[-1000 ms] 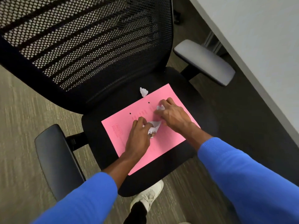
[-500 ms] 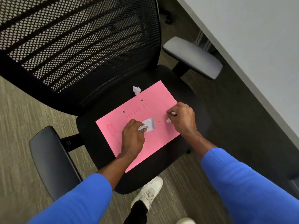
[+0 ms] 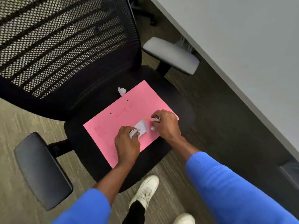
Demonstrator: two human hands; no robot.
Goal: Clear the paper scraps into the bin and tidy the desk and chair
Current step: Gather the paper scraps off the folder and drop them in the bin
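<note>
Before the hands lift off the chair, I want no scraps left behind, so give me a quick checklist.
1. Left hand holds a crumpled scrap: ok.
2. Right hand holds a scrap: ok.
3. Flat white piece on the pink sheet picked up: not ok.
4. Tiny bit by the right hand gathered: not ok.
5. Scrap at the sheet's far edge gathered: not ok.
6. Bin within reach: cannot tell.

The mesh backrest (image 3: 64,46) walls off the upper left. Armrests (image 3: 171,55) flank the seat (image 3: 90,143) at right and lower left. Bare pink sheet (image 3: 137,102) lies open beyond both hands (image 3: 127,144).
</note>
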